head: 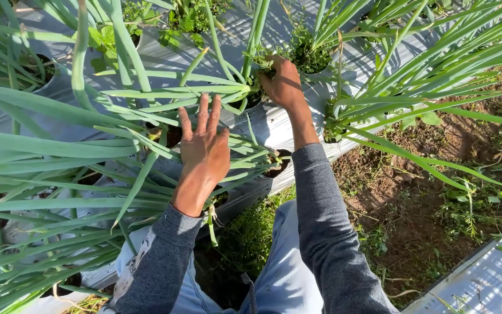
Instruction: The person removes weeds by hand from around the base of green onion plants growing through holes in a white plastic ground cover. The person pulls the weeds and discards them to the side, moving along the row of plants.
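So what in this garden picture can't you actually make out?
- Right hand: its fingertips are buried among the weeds at a planting hole, so what it grips is hidden in the head view.
- Left hand: the palm faces down on the long green leaves; what lies under it is unseen.
- Silver mulch sheet: leaves cover most holes in it.
- Second sheet: cut off by the frame's corner.
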